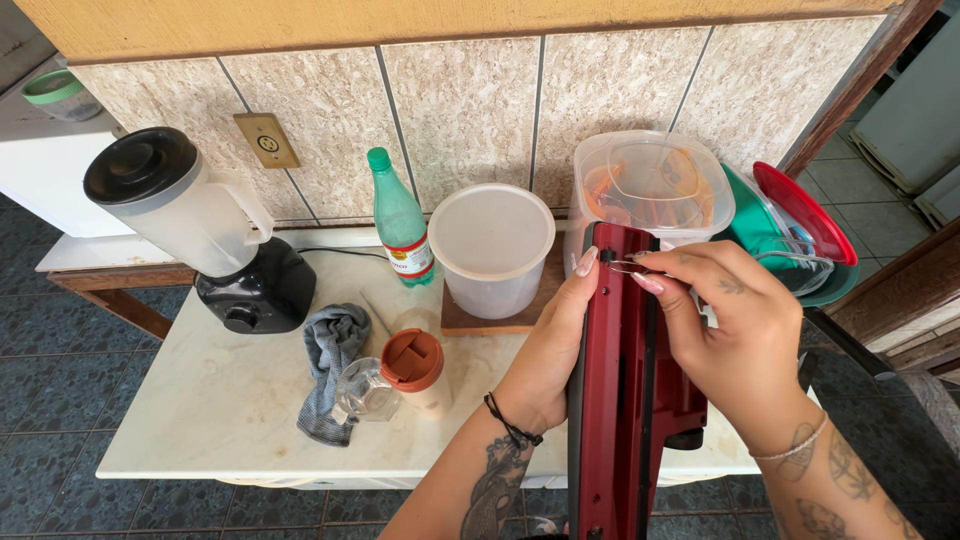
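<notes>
- Left hand (545, 360) wrapped around the left edge of the long red plastic casing (612, 420), fingertip pressed near its top end; held upright, between both hands and just above the near table edge.
- Right hand (745, 340) closed in a fine pinch on a thin metal clip (626, 266), right at the casing's top, touching or almost touching it (too small to tell which).
- By the look of it, mid-way through fitting or freeing that clip at the top slot; judged to need a steady left-hand hold and a small, precise pull or push from the pinching fingertips.
- Beyond the hands: a white round tub (492, 245) and a clear lidded box (650, 185).
- Left of the left hand: an orange-capped jar (412, 360), a small glass jar (365, 392), a grey cloth (330, 360), a green bottle (400, 220), and further left a blender (190, 220).
- All resting on the pale marble table (200, 410).
</notes>
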